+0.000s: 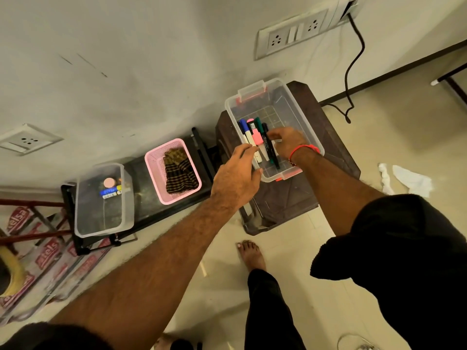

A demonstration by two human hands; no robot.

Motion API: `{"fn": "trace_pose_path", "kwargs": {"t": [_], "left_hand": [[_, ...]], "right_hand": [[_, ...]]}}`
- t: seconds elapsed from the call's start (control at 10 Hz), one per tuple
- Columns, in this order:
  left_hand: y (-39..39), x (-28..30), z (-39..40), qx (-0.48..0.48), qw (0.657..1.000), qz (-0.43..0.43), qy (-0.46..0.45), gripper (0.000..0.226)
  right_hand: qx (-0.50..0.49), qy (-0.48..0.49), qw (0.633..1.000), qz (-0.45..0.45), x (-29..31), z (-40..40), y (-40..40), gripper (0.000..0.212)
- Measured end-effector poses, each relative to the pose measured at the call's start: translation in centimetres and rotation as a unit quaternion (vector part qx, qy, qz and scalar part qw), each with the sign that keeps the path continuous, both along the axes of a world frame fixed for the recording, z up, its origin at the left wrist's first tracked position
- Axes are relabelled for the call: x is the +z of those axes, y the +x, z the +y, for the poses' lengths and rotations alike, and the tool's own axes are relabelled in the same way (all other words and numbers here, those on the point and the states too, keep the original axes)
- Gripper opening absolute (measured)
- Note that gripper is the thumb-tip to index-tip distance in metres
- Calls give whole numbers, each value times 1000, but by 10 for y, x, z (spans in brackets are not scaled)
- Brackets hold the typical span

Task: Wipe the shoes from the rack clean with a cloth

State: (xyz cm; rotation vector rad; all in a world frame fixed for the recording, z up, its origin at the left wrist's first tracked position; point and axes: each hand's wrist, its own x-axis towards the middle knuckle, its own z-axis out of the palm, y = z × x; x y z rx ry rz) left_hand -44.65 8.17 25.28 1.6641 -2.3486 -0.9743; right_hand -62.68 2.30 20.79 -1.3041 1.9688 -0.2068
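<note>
A person stands barefoot on a tiled floor, both arms stretched toward a clear plastic bin set on a dark brown stool against the wall. Inside the bin, the right hand curls its fingers round a black marker that lies among several others, blue, pink, green and white. The left hand rests over the bin's near-left rim, fingers bent toward the markers; whether it holds anything cannot be told. Left of the bin, on a low black rack, a pink mesh basket holds a folded brown checked cloth. Farther left of the bin, on the same rack, stands a second clear container with a few small items at its bottom. Right of the bin, a crumpled white rag lies on the floor.
</note>
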Motion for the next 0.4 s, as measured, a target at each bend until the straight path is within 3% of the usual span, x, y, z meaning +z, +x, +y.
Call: {"fn": "trace_pose_path", "kwargs": {"t": [0.2,0.4], "left_hand": [[6,0,-2,10,999,28,-18,55],[13,0,-3,-4,998,33,-49,49]], "right_hand": [[-16,1,999,-32,-7,-8,1,58],[-51,-73,996,-27,-3,-4,-1,44]]}}
